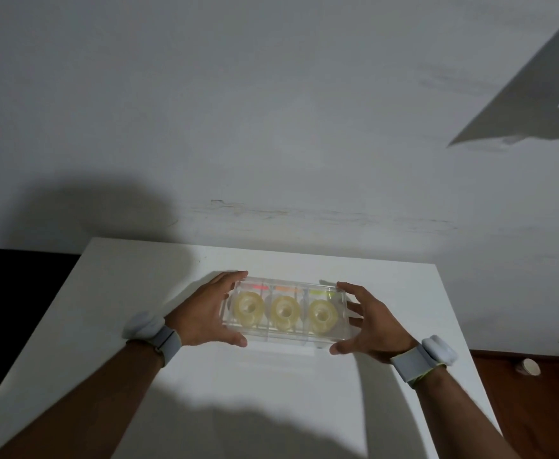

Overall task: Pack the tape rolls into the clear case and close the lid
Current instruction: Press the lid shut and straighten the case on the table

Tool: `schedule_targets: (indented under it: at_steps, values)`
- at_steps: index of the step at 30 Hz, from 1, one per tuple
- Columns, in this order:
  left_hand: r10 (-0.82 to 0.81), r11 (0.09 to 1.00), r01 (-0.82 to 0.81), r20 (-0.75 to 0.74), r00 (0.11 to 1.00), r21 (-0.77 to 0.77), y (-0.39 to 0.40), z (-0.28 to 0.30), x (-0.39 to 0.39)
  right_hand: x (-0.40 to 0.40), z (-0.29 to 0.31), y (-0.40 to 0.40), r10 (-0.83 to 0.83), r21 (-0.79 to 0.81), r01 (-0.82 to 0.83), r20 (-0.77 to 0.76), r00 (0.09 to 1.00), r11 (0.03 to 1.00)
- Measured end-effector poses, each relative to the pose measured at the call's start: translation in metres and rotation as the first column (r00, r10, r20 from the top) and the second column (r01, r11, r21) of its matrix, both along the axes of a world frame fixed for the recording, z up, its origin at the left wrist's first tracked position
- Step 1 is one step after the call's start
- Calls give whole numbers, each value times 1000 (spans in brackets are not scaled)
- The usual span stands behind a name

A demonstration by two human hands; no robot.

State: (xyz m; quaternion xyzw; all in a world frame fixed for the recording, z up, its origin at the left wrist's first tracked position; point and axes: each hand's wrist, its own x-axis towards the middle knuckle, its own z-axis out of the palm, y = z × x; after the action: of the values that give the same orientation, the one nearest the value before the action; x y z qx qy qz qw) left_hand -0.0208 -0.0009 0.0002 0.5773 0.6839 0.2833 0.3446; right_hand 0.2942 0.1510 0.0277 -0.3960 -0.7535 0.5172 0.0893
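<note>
Clear rigid plastic case (284, 309), rectangular, sits mid-table on the smooth white table (139, 293). Inside it, three round yellowish translucent tape rolls (284, 312) lie in a left-to-right row, one per compartment. Left hand (205, 313) and right hand (371, 326): each grip spread, fingers clasping the case's short ends.

Plain room, likely home or small studio: bare scuffed white wall (271, 111), white table (139, 326) pushed against it, reddish-brown floor (553, 409) alongside.
</note>
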Motion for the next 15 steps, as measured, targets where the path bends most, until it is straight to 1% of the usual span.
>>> schedule_targets:
  at_steps: [7,12,13,15]
  values:
    - [1,1000,-1,38,999,-6,-1,-3,1,0,5,-3,2,45,-3,22,1000,999]
    - [1,999,2,60,998,-36,-3,-5,-1,0,3,-3,26,77,-29,43,999,997]
    - [6,999,-2,90,996,-45,-4,-6,-1,0,3,-2,36,77,-40,50,998,996]
    - [80,996,-69,233,969,-55,-5,-6,-1,0,3,-2,50,53,-52,51,997,997]
